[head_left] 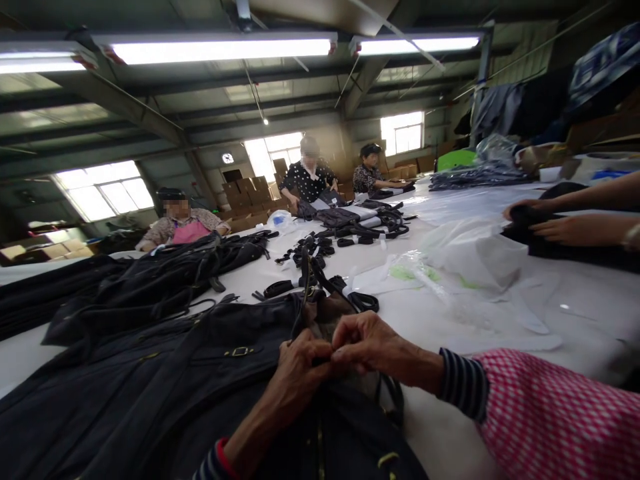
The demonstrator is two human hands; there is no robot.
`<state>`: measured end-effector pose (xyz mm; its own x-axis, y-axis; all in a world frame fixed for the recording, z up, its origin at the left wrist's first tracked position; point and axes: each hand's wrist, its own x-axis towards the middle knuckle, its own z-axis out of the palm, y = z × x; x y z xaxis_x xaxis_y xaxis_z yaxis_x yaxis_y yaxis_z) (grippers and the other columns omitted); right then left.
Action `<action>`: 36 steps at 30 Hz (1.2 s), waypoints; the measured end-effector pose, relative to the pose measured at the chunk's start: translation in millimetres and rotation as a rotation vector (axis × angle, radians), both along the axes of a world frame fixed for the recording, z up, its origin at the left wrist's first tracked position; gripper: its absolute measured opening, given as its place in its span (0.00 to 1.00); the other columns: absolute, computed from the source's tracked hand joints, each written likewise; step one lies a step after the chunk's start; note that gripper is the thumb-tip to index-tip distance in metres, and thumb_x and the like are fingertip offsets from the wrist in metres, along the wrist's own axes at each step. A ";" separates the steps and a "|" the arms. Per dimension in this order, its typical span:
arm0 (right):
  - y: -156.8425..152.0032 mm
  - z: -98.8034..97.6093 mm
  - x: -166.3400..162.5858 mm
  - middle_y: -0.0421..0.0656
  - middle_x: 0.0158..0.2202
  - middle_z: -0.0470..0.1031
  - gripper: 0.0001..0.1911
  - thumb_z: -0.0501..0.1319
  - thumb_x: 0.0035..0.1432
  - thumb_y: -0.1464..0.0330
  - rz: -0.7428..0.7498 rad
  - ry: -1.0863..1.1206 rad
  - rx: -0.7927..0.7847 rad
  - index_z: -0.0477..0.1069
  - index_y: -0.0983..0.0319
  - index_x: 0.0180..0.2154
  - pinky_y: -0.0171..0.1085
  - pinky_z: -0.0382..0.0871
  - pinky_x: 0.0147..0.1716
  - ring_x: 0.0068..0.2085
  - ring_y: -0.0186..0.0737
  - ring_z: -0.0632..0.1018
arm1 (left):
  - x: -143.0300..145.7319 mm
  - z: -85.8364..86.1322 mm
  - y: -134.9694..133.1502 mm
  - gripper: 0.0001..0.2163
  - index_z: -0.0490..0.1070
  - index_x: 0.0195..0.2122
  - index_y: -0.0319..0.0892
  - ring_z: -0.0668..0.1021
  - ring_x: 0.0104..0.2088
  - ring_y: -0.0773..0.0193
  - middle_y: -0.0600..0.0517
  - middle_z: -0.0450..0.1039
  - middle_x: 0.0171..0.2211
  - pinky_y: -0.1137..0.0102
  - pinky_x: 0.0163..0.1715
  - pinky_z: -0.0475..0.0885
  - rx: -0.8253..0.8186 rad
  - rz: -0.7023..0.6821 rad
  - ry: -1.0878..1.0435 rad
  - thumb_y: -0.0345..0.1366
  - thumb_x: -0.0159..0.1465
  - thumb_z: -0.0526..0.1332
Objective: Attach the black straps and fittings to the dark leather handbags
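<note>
With 12 o'clock pointing straight away from the person, the dark bag (225, 387) lay on the bench (435, 427) directly beneath the hands, spreading mostly from 6 to 10 o'clock of them. How much of that dark spread was one bag could not be told.

The left hand (303, 363) had its fingers curled around an edge of the bag; the right hand (373, 343) met it at about 2 o'clock, fingers closed in a pinch that seemed to take in the same edge, though the exact bit was hidden.

The bag looked soft and floppy, slumping in folds, so it would probably sag away from any single hold. It seemed moderate in weight, with little risk of breaking and a surface unlikely to slip badly. The brown lining (327, 313), just past the hands at 12 o'clock, looked thinner and apt to bunch.

The firmest holds would likely be the gathered edge or the strap (306, 283) standing at 12 o'clock. The brass-coloured buckle (240, 351), near 9 o'clock, looked hard and might scratch or snag, making it a poor grip; the zip (321, 447), towards 6 o'clock, probably stiffened its own panel.
</note>
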<state>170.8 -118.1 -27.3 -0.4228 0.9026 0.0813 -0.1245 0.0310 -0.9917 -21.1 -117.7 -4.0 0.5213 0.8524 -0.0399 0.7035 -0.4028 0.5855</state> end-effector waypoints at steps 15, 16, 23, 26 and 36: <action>81.2 -15.9 62.9 0.48 0.54 0.71 0.12 0.63 0.55 0.75 -0.006 -1.204 0.910 0.76 0.61 0.43 0.45 0.66 0.48 0.52 0.50 0.69 | -3.6 -5.2 5.0 0.17 0.83 0.33 0.47 0.74 0.40 0.55 0.51 0.70 0.36 0.63 0.42 0.64 -0.045 0.113 -0.085 0.52 0.62 0.60; 79.6 -14.8 63.3 0.48 0.53 0.72 0.10 0.63 0.56 0.74 -0.016 -1.242 0.949 0.76 0.61 0.42 0.45 0.66 0.48 0.52 0.51 0.69 | -3.5 -5.3 5.1 0.17 0.82 0.32 0.47 0.74 0.40 0.55 0.50 0.70 0.36 0.63 0.43 0.64 -0.046 0.119 -0.083 0.52 0.63 0.59; 55.6 15.8 99.2 0.45 0.45 0.73 0.03 0.62 0.61 0.73 -0.109 -1.183 0.920 0.71 0.62 0.33 0.40 0.64 0.48 0.47 0.43 0.72 | -2.5 -7.0 5.9 0.18 0.80 0.30 0.46 0.74 0.40 0.55 0.51 0.70 0.35 0.62 0.44 0.63 -0.002 0.107 -0.088 0.52 0.64 0.57; 35.2 17.6 105.5 0.43 0.39 0.73 0.04 0.64 0.57 0.74 -0.083 -1.242 0.851 0.69 0.61 0.31 0.39 0.62 0.42 0.43 0.43 0.72 | -1.6 -5.8 4.6 0.19 0.79 0.27 0.45 0.73 0.39 0.55 0.51 0.69 0.35 0.61 0.45 0.63 0.007 0.106 -0.090 0.52 0.63 0.57; 15.0 8.3 100.9 0.47 0.43 0.74 0.16 0.65 0.61 0.63 -0.037 -1.322 0.683 0.71 0.62 0.49 0.41 0.60 0.42 0.46 0.49 0.71 | -1.2 -6.2 5.0 0.18 0.81 0.31 0.46 0.73 0.39 0.55 0.52 0.68 0.35 0.60 0.45 0.63 0.003 0.105 -0.126 0.53 0.62 0.59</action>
<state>271.7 -103.0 -19.0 -0.5045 0.8608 0.0678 0.8432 0.5080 -0.1759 -22.3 -112.6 -10.2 0.4302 0.9025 0.0224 0.6630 -0.3327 0.6706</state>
